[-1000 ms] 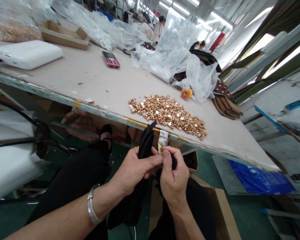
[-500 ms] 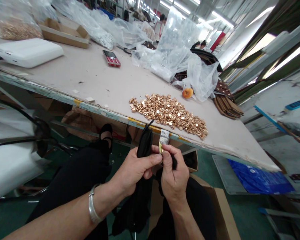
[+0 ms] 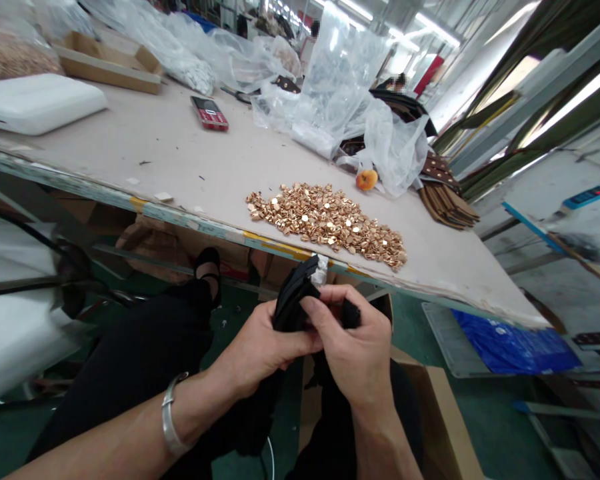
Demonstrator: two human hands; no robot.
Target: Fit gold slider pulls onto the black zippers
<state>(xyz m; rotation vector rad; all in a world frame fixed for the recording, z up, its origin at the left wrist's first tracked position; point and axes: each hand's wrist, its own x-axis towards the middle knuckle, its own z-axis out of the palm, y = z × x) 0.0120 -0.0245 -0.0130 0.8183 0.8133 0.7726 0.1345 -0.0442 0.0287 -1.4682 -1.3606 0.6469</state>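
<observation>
My left hand (image 3: 260, 343) is closed around a bundle of black strips (image 3: 296, 293), cloth-like, held just below the table edge. The fingers of my right hand (image 3: 353, 347) pinch at the strips' upper right side. A short black piece (image 3: 351, 313) also shows between the right fingers. Behind the bundle, at the table edge, a crumpled silvery piece (image 3: 320, 270) is partly covered. On the table just beyond my hands lies a pile of small shiny gold metal pieces (image 3: 330, 220).
A red mobile phone (image 3: 210, 113), a white case (image 3: 40, 103) and a shallow cardboard tray (image 3: 110, 67) lie on the table's left. Clear plastic bags (image 3: 340, 87), an orange-yellow fruit (image 3: 367, 179) and stacked brown pieces (image 3: 445, 200) are farther back. An open carton (image 3: 440, 413) stands below.
The black strips have tilted to the right, and their ends now lie over the silvery piece. My right hand has shifted from beside that piece to the strips. The view has turned slightly.
</observation>
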